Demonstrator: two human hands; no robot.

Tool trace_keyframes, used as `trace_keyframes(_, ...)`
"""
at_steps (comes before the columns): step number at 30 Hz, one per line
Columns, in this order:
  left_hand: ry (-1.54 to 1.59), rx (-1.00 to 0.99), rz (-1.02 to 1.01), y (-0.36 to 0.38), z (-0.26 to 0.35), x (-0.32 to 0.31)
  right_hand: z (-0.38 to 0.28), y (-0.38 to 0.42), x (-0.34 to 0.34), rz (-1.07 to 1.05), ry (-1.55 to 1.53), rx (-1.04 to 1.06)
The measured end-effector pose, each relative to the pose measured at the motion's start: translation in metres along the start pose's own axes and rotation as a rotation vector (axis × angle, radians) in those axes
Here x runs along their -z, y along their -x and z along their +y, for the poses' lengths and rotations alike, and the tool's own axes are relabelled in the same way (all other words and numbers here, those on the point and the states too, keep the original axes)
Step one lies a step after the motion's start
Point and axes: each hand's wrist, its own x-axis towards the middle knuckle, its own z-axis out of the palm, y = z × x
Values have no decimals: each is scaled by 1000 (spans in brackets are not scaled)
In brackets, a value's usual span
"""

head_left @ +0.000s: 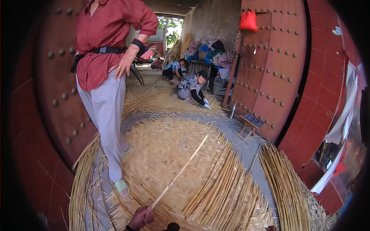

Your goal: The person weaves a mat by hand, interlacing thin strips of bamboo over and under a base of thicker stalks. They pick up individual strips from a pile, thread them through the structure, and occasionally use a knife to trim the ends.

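Observation:
My left hand (142,218) is closed around the lower end of a long pale reed strip (179,173). The strip slants up and to the right above a woven reed mat (165,146) on the ground. Only a sliver of my right hand (271,228) shows at the bottom edge, by the mat's near right side, with its fingers hidden. Loose reed strips (221,184) stick out from the mat's right and near sides, side by side.
A standing person (111,100) in light trousers has one slippered foot at the mat's left edge. Reed bundles (283,184) lie right. Two people crouch among reeds beyond. A small wooden stool (248,125) and metal bottle (232,111) stand near the studded door (266,73).

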Motion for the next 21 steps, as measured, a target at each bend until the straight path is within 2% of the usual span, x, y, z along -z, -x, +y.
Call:
trace_keyframes(3,-22,6,38,1,-4,10,-5,-45,86,312,104,64)
trace_keyframes(5,110,-26,-178,-20,-29,41,-41,-72,144,539,36,143)
trace_keyframes(6,177,-43,-287,-24,-35,49,-67,-70,177,571,63,134)
trace_keyframes(7,55,-55,-228,-22,-35,38,-91,-60,197,604,92,127)
trace_keyframes(9,-184,-84,-107,-28,-36,-14,-113,-60,179,642,157,123)
trace_keyframes(10,-223,-56,-138,-31,-35,-33,-130,-52,174,485,216,193)
trace_keyframes(11,-264,-33,-169,-33,-35,-51,-174,-29,185,442,155,296)
trace_keyframes(12,-305,-7,-199,-35,-37,-67,-201,-19,172,485,-29,475)
trace_keyframes(13,-327,41,-281,-42,-46,-75,-236,-3,154,449,-205,550)
trace_keyframes(14,-349,88,-363,-51,-56,-81,-282,26,172,415,-273,695)
trace_keyframes(15,-296,134,-381,-45,-60,-96,-311,75,141,200,-419,768)
trace_keyframes(16,-245,177,-397,-48,-63,-113,-314,85,93,40,-543,790)
trace_keyframes(17,-188,215,-413,-50,-66,-119,-329,107,120,-475,-804,517)
trace_keyframes(19,-230,159,-308,-61,-77,-95,-325,122,65,-819,-1227,440)
trace_keyframes(20,-252,134,-258,-67,-85,-85,-313,131,53,-619,-1027,576)
trace_keyframes(21,-238,47,-177,-68,-84,-83,-312,137,69,-668,-972,573)
